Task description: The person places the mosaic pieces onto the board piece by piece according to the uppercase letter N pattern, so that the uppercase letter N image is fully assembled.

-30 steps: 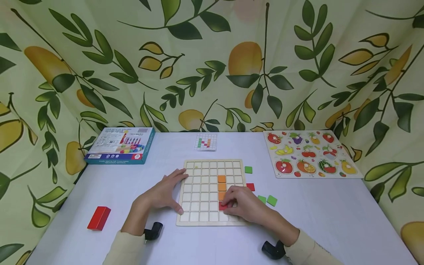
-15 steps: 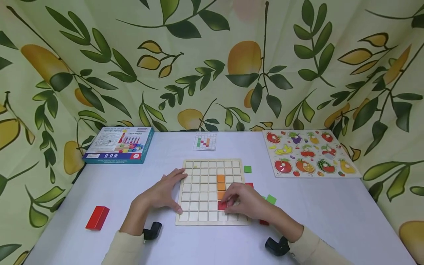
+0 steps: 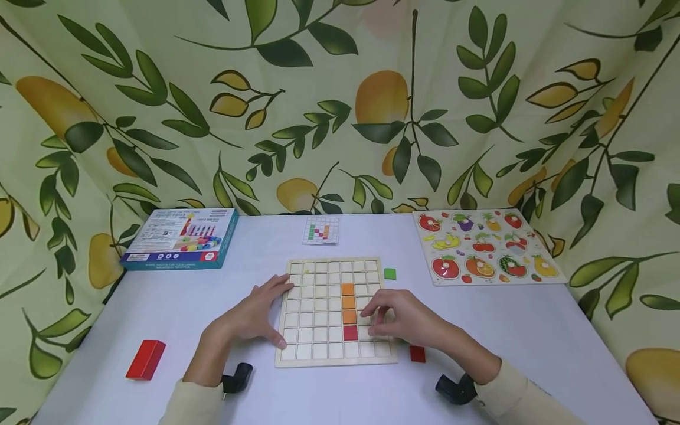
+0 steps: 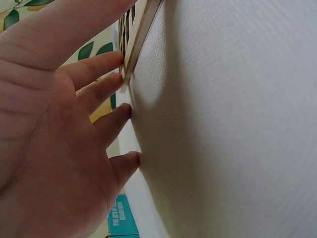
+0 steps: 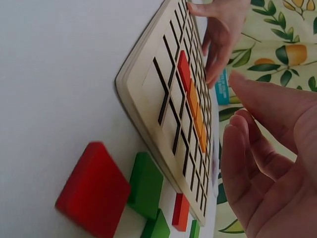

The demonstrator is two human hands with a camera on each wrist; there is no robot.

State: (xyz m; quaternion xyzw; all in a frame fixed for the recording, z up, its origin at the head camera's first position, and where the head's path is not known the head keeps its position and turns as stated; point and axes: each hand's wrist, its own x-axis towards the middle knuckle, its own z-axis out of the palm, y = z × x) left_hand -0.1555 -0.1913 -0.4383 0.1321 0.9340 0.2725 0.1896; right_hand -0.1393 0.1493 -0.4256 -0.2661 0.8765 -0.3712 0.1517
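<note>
A wooden grid board [image 3: 313, 320] lies flat on the white-covered table. Three orange square tiles [image 3: 348, 303] sit in one column of its cells, with a red square tile [image 3: 350, 333] directly below them. My left hand [image 3: 248, 314] spreads along the board's left edge, thumb at the near corner and fingertips farther up the side. Over the right part of the board hovers my right hand [image 3: 408, 319], its fingers loosely bent. In the right wrist view nothing shows between that hand's thumb and fingers [image 5: 237, 153], which stand apart from the tiles.
Right of the board lie a green tile [image 3: 390, 273], a red tile [image 3: 417, 354] and several others, partly hidden by the hand. A pattern card [image 3: 321, 231] lies behind the board. Also around are a teal box [image 3: 180, 238], a fruit puzzle [image 3: 489, 248] and a red block [image 3: 146, 360].
My right hand has let go of the red tile in the grid and drawn back to the right. The left hand stays at the board's edge. The head view has shifted slightly.
</note>
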